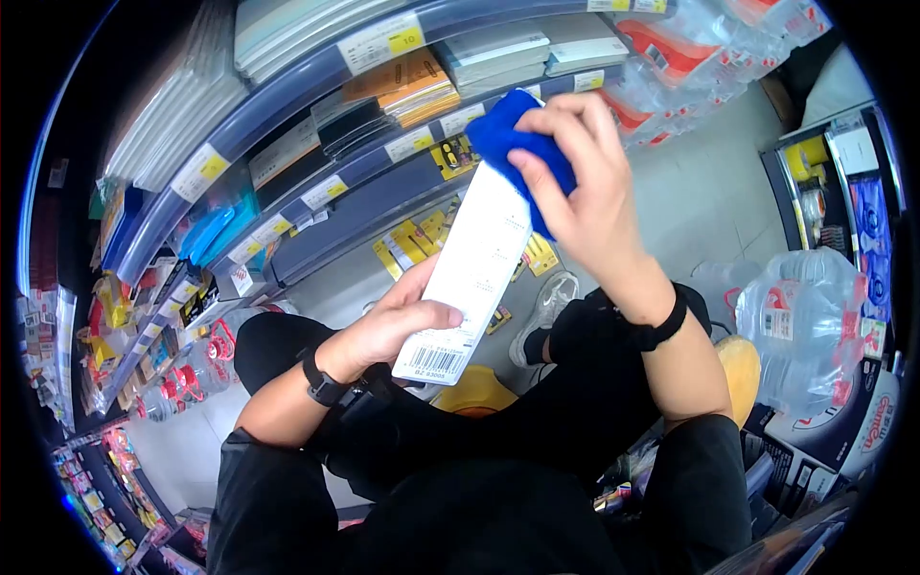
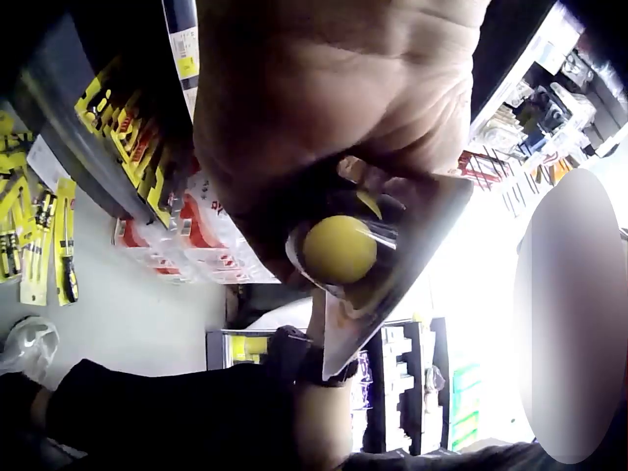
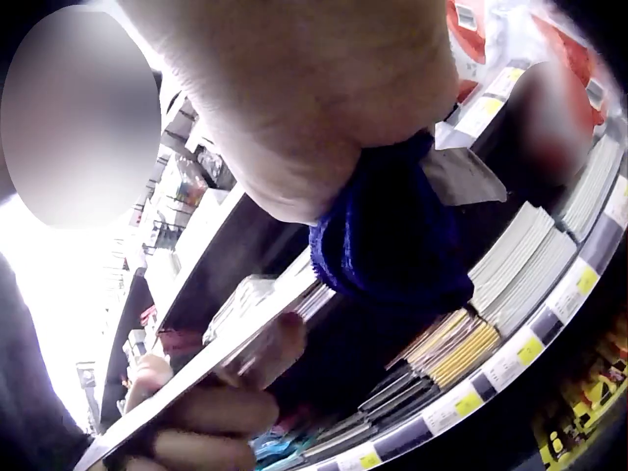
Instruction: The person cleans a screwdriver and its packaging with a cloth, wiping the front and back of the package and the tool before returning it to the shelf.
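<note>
Left hand [image 1: 388, 331] gripping lower end of white barcoded package [image 1: 470, 278], thumb curled over its face — package held tilted in front of stationery shelf [image 1: 383, 182]. Right hand [image 1: 585, 187] clamped on blue cloth [image 1: 517, 144], pressed against package's upper end.

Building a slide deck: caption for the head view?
Left hand holds a flat white barcoded package while right hand presses a blue cloth on it.

Right hand [image 3: 304, 98] pressing blue cloth [image 3: 392, 245], flat white package edge [image 3: 206, 368] held by fingers [image 3: 216, 412] below, stacked notebooks [image 3: 520, 265] on shelf
</note>
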`<state>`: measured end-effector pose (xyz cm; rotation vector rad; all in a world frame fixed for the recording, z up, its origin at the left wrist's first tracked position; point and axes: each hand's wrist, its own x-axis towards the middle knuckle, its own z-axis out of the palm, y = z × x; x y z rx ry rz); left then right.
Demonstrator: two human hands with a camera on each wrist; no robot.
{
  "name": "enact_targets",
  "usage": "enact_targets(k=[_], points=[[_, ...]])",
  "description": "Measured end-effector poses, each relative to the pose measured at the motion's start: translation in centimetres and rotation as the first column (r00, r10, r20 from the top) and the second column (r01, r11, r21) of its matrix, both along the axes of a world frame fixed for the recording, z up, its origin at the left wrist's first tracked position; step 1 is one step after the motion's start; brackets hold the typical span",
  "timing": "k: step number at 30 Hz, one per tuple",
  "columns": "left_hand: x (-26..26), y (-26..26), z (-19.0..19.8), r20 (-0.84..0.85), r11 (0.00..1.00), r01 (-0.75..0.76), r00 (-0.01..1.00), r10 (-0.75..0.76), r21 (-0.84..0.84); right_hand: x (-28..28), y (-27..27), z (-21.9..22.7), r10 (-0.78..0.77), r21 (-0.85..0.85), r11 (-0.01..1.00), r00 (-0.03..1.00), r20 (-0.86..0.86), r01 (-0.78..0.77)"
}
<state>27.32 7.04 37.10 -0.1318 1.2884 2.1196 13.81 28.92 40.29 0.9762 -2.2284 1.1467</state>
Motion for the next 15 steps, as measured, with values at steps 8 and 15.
enact_targets(k=[8,15], points=[[0.0,-0.4,0.0,0.022,0.995,0.054,0.998,-0.053,-0.086,-5.1,4.7,-0.2,-0.29,-0.053,0.956,0.957,-0.02,0.289],[-0.5,-0.9,-0.6,0.114,0.988,-0.136,0.983,0.145,-0.078,-2.8,3.6,0.8,-0.179,-0.333,0.923,0.981,0.072,0.193]])
